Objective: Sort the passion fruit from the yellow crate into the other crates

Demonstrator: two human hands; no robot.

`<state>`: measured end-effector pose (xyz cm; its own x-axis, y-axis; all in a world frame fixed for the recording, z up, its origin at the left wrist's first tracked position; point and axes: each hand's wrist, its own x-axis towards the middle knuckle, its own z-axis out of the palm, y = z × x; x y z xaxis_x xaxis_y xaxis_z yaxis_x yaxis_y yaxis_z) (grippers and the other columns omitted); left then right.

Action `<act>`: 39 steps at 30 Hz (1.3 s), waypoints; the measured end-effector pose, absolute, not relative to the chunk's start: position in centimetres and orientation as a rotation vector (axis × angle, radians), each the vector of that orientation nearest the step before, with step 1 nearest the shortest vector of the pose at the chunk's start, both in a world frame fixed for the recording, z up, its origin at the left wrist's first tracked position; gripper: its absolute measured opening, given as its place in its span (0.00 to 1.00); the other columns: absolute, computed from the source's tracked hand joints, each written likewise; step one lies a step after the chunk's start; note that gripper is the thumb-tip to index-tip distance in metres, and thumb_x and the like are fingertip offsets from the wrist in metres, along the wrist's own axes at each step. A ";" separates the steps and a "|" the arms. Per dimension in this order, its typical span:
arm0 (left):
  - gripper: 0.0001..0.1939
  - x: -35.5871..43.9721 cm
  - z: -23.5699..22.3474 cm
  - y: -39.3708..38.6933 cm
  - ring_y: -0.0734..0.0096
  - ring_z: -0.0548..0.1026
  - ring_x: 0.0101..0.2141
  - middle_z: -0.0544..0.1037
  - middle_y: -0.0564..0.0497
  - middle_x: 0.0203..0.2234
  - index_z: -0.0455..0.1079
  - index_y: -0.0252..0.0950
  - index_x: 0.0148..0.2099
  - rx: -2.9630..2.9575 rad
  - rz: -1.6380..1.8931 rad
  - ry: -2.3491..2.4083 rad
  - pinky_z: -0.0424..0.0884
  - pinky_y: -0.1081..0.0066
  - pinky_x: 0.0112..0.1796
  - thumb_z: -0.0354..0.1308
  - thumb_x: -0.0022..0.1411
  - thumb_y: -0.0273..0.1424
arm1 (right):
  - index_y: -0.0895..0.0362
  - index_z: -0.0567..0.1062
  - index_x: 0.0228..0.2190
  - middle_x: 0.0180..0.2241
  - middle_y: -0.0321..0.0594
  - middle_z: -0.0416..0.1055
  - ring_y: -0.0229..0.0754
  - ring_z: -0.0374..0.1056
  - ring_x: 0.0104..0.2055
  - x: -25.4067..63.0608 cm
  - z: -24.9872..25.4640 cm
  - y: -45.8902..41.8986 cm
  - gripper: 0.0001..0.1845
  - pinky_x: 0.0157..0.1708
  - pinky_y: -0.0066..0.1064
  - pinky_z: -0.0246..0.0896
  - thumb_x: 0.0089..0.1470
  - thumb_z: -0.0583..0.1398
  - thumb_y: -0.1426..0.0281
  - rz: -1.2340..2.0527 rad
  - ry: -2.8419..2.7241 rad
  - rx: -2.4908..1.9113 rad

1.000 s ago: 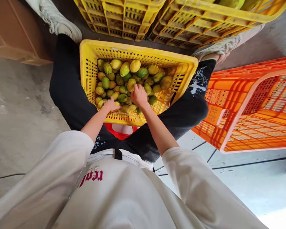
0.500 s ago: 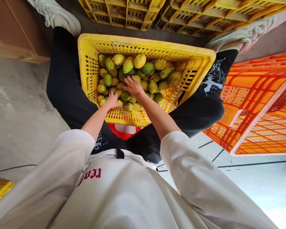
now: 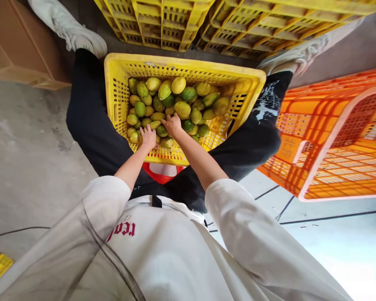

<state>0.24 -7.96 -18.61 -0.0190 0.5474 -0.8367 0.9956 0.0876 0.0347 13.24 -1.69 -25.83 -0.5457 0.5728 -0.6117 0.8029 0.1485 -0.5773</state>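
Between my legs is a yellow plastic crate (image 3: 184,63) holding many yellow and green lemons (image 3: 182,110). My left hand (image 3: 148,138) rests on the fruit near the crate's close side, fingers spread and no lemon gripped. Just right of it and a little farther in, my right hand (image 3: 173,125) reaches over the pile with its fingers extended to the left, touching the lemons. Its fingertips are partly hidden among the fruit, but no lemon shows inside the hand. A green lemon (image 3: 162,131) lies between the two hands.
Yellow crates (image 3: 162,25) stand just beyond the lemon crate. To the right is an orange crate (image 3: 310,167); a cardboard box (image 3: 21,46) sits at the upper left. Part of a red object (image 3: 161,177) shows below the crate's near side. A dark cable (image 3: 18,230) runs at left.
My right hand has drawn back toward me, uncovering a large yellow-green lemon. My left hand has shifted slightly, its fingers spread over the fruit. The whole view has moved a little.
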 end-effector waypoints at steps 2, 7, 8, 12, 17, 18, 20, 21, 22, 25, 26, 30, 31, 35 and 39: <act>0.39 -0.1 -18.7 -7.4 0.28 0.61 0.71 0.58 0.27 0.75 0.74 0.29 0.66 1.561 -0.761 1.642 0.42 0.39 0.73 0.72 0.53 0.37 | 0.56 0.75 0.57 0.61 0.59 0.72 0.65 0.74 0.58 14.5 -24.4 -2.1 0.27 0.65 0.61 0.57 0.56 0.66 0.75 -1.123 2.110 1.319; 0.39 -0.6 -17.7 -6.0 0.27 0.64 0.69 0.67 0.25 0.68 0.75 0.26 0.63 1.472 -0.554 1.709 0.33 0.41 0.74 0.71 0.52 0.42 | 0.56 0.72 0.56 0.59 0.59 0.68 0.64 0.74 0.53 18.1 -22.3 -3.7 0.39 0.53 0.51 0.70 0.40 0.71 0.80 -1.381 1.889 1.542; 0.39 -0.6 -17.4 -5.8 0.28 0.65 0.69 0.69 0.26 0.66 0.74 0.28 0.63 1.433 -0.491 1.748 0.34 0.42 0.74 0.71 0.53 0.42 | 0.56 0.72 0.53 0.56 0.56 0.70 0.61 0.74 0.51 18.8 -22.1 -4.2 0.37 0.53 0.50 0.71 0.39 0.71 0.80 -1.478 1.842 1.577; 0.37 -0.7 -16.1 -5.2 0.37 0.72 0.64 0.78 0.35 0.54 0.70 0.34 0.61 1.246 -0.141 1.838 0.55 0.46 0.71 0.74 0.50 0.36 | 0.54 0.70 0.41 0.45 0.46 0.70 0.51 0.71 0.40 20.3 -21.4 -6.4 0.28 0.39 0.44 0.75 0.38 0.72 0.79 -1.647 1.620 1.720; 0.28 -1.1 -14.2 -5.5 0.50 0.79 0.54 0.77 0.46 0.44 0.67 0.39 0.51 0.922 0.292 1.783 0.73 0.55 0.58 0.75 0.49 0.28 | 0.52 0.64 0.32 0.35 0.36 0.65 0.40 0.62 0.35 19.4 -19.9 -6.4 0.21 0.33 0.32 0.69 0.43 0.71 0.74 -1.938 1.464 2.019; 0.26 -1.1 -13.8 -5.8 0.52 0.79 0.53 0.77 0.46 0.45 0.67 0.40 0.50 0.831 0.384 1.746 0.74 0.55 0.57 0.74 0.52 0.28 | 0.51 0.64 0.33 0.34 0.34 0.64 0.39 0.61 0.34 19.1 -19.4 -6.2 0.20 0.32 0.30 0.67 0.47 0.71 0.70 -2.002 1.474 2.051; 0.23 -1.1 -12.9 -6.3 0.55 0.80 0.51 0.77 0.46 0.49 0.66 0.40 0.50 0.621 0.562 1.632 0.77 0.54 0.54 0.71 0.56 0.27 | 0.50 0.63 0.33 0.32 0.30 0.63 0.37 0.61 0.32 18.4 -18.1 -5.9 0.20 0.29 0.27 0.66 0.52 0.70 0.62 -2.231 1.389 2.145; 0.22 -1.1 -12.4 -6.5 0.56 0.80 0.51 0.78 0.46 0.50 0.66 0.40 0.51 0.518 0.639 1.563 0.78 0.54 0.54 0.70 0.57 0.28 | 0.50 0.63 0.33 0.31 0.30 0.63 0.37 0.62 0.31 18.1 -17.3 -5.8 0.20 0.29 0.27 0.66 0.53 0.70 0.59 -2.404 1.285 2.199; 0.21 -1.2 -11.8 -6.8 0.55 0.81 0.51 0.78 0.46 0.51 0.67 0.41 0.51 0.423 0.704 1.490 0.78 0.53 0.54 0.70 0.59 0.29 | 0.50 0.63 0.33 0.31 0.30 0.64 0.38 0.64 0.31 18.0 -16.5 -5.8 0.21 0.29 0.27 0.67 0.52 0.70 0.57 -2.606 1.136 2.237; 0.17 -1.7 -10.4 -7.7 0.54 0.83 0.52 0.81 0.48 0.48 0.69 0.41 0.51 0.223 0.843 1.293 0.78 0.54 0.56 0.68 0.64 0.38 | 0.49 0.67 0.36 0.35 0.35 0.73 0.42 0.73 0.37 18.4 -13.8 -5.9 0.19 0.33 0.32 0.74 0.53 0.69 0.56 -3.063 0.715 2.201; 0.16 -2.0 -9.9 -8.1 0.54 0.83 0.52 0.81 0.48 0.46 0.70 0.41 0.50 0.183 0.873 1.244 0.78 0.55 0.56 0.66 0.66 0.41 | 0.49 0.68 0.37 0.38 0.37 0.75 0.43 0.75 0.40 18.7 -12.9 -5.9 0.18 0.36 0.34 0.76 0.53 0.68 0.56 -3.155 0.627 2.174; 0.19 -3.1 -8.6 -9.1 0.57 0.85 0.51 0.83 0.49 0.42 0.73 0.41 0.50 0.086 0.928 1.137 0.82 0.61 0.51 0.62 0.69 0.49 | 0.48 0.70 0.38 0.38 0.39 0.77 0.46 0.77 0.49 20.4 -10.2 -6.4 0.18 0.47 0.39 0.80 0.55 0.67 0.53 -3.425 0.508 2.132; 0.21 -3.3 -8.4 -9.3 0.57 0.85 0.50 0.84 0.48 0.42 0.73 0.40 0.51 0.062 0.933 1.127 0.83 0.62 0.49 0.62 0.69 0.51 | 0.48 0.70 0.39 0.37 0.39 0.77 0.46 0.77 0.49 20.6 -9.6 -6.7 0.18 0.48 0.40 0.80 0.55 0.67 0.52 -3.483 0.480 2.135; 0.27 -3.6 -7.1 -9.6 0.55 0.85 0.49 0.85 0.45 0.41 0.75 0.38 0.53 0.030 0.951 1.152 0.85 0.64 0.45 0.58 0.69 0.57 | 0.51 0.74 0.39 0.34 0.39 0.76 0.44 0.77 0.45 20.0 -7.5 -8.3 0.14 0.43 0.34 0.81 0.61 0.60 0.54 -3.590 -0.007 2.178; 0.24 -3.3 -5.9 -10.0 0.54 0.84 0.54 0.85 0.44 0.44 0.75 0.38 0.56 0.113 0.982 1.210 0.84 0.60 0.50 0.57 0.71 0.51 | 0.53 0.74 0.41 0.41 0.42 0.79 0.44 0.76 0.46 18.0 -6.2 -10.4 0.14 0.39 0.32 0.78 0.64 0.54 0.59 -3.449 0.044 2.278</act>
<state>-3.31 -9.96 -5.87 0.0138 0.6842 -0.7291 -0.5730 0.6030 0.5550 18.03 -10.36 -6.19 -0.0775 0.7073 -0.7026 -0.6892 -0.5473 -0.4748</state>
